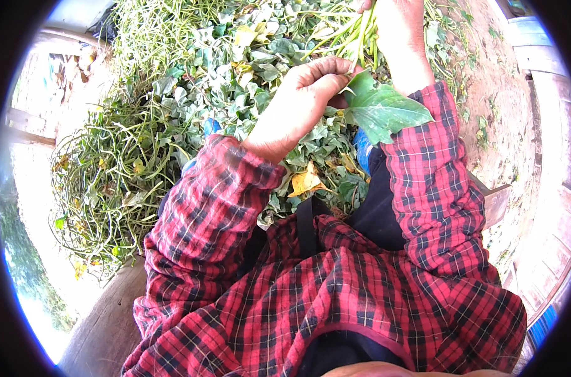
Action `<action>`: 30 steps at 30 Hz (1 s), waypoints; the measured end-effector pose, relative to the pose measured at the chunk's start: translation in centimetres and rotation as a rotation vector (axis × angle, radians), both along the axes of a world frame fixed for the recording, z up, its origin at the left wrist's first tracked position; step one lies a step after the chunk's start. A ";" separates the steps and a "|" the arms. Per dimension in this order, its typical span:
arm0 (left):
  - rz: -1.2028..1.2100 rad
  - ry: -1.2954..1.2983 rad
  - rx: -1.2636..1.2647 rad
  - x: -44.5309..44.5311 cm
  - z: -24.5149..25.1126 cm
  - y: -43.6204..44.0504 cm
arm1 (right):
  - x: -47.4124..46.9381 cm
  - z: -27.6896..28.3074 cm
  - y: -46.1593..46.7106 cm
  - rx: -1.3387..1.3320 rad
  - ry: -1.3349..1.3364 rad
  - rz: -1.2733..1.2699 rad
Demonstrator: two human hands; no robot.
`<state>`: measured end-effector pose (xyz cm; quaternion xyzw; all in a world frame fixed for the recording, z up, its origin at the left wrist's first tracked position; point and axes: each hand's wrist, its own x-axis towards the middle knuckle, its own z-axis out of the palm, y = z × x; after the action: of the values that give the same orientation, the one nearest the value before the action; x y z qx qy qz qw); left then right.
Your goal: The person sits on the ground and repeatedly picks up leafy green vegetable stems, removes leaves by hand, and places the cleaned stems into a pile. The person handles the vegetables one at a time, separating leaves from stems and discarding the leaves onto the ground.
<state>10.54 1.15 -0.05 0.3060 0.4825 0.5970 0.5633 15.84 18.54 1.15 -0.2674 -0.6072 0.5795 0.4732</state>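
Between the thumb and fingers of my left hand [309, 92] is a pinched green lobed leaf [384, 109], its blade spread out to the right across the front of my right wrist. My right hand [401, 28] is partly cut off by the top of the view; it grips a bunch of pale green leaf stalks [368, 40] that hang down and fan out to the left. The lower stalk ends come close to my left fingertips. Under both hands lies a thick layer of loose green leaves [238, 89].
A tangled heap of stripped vines [120, 174] lies to the left, with more stalks [167, 28] behind it. One yellow leaf [307, 180] rests between my blue shoes [362, 148]. Bare soil [493, 103] and a plank wall [551, 122] are at right, a log [104, 320] at lower left.
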 end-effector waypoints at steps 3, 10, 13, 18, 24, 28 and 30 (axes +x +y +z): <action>-0.062 -0.032 0.042 -0.1 0.1 0.1 | -0.1 -0.1 0.0 -0.005 0.024 0.011; -0.017 -0.036 -0.016 0.0 -0.3 0.1 | -0.3 0.1 -0.2 -0.030 0.033 0.017; -0.001 -0.132 0.001 0.2 -0.4 0.1 | 0.3 0.1 0.3 -0.017 0.038 0.017; -0.074 -0.012 -0.059 -1.3 -1.1 -0.3 | -0.2 0.5 -0.5 -0.046 0.013 0.013; 0.110 0.482 -0.058 0.6 -1.8 0.2 | 0.1 0.1 0.5 -0.195 0.123 0.070; 0.048 0.878 0.070 1.1 -3.2 0.6 | -0.5 0.4 0.1 -0.313 0.196 0.127; -0.155 0.672 -0.103 1.1 -1.8 0.8 | -0.5 0.4 0.0 -0.365 0.231 0.150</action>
<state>11.64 1.95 -1.89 0.4922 0.6458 0.3933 0.4312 15.38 18.50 1.55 -0.2346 -0.4524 0.7401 0.4388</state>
